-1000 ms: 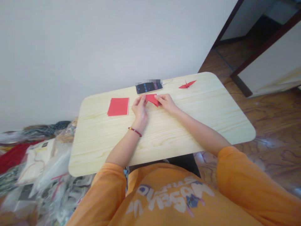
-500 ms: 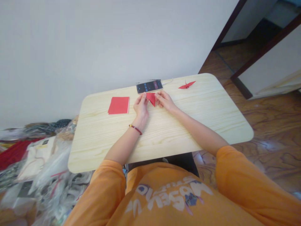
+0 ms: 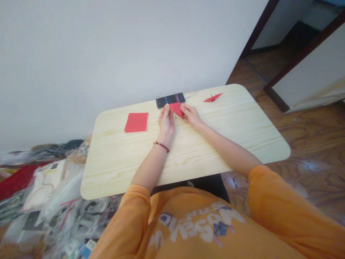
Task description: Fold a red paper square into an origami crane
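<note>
Between my two hands is a folded red origami paper point(image 3: 176, 108), a small pointed shape held just above the table. My left hand point(image 3: 166, 124) pinches its left corner between thumb and fingers. On the other side, my right hand point(image 3: 191, 114) grips the right edge, its fingertips close together. Directly behind the paper lies a phone point(image 3: 170, 100) with a lit timer screen. A stack of square red paper point(image 3: 136, 122) rests to the left of my left hand. Farther right sits a finished red paper crane point(image 3: 213, 98) with spread wings.
The light wooden table point(image 3: 113, 162) has rounded corners and stands against a white wall point(image 3: 107, 54). Plastic-wrapped bundles point(image 3: 61, 201) are piled on the left. A wooden floor point(image 3: 309, 151) and a doorway are at the right. A white cable runs from the phone.
My left hand has shifted a little to the right. The folded red paper has moved slightly right and is turned a bit between my fingers; both hands keep hold of it.
</note>
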Demonstrator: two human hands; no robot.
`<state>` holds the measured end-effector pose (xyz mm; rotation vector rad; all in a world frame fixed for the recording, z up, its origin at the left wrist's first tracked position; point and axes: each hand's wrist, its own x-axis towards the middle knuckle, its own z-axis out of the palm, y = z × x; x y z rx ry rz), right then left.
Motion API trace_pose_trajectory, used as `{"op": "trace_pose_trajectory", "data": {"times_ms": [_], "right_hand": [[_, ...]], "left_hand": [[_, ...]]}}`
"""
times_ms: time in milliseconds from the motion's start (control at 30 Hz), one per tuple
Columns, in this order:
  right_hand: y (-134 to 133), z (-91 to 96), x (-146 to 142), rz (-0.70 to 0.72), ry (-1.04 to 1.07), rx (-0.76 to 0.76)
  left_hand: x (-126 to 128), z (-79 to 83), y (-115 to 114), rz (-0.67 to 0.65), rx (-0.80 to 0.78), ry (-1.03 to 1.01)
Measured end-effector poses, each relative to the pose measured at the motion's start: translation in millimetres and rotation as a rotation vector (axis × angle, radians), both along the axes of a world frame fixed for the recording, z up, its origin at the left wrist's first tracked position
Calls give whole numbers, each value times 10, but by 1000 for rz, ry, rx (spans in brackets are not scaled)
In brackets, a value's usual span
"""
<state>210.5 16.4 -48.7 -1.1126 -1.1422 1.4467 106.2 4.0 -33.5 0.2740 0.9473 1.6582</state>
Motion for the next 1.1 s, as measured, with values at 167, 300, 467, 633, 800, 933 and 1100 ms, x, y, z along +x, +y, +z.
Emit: {"op": "trace_pose_trajectory", "data": {"times_ms": [167, 300, 467, 633, 800, 933, 1100], "right_hand": [[-33, -30, -1, -29, -129, 190], [-66, -26, -7, -110, -413, 353], [-66, -31, 8, -104, -503, 371], [-25, -89, 31, -46, -396, 307], [-31, -74, 19, 81, -206, 296], [-63, -45, 2, 74, -211, 332], [-70, -41, 15, -8, -335, 348]], "left_hand": [[-6, -40, 0, 60, 7, 35], [-22, -61, -13, 106, 0, 78], [-25, -55, -19, 136, -14, 56], [-29, -43, -15, 130, -31, 57], [-26, 10, -23, 159, -12, -20], [-22, 42, -26, 167, -11, -63], [-39, 38, -19, 155, -40, -33]]}}
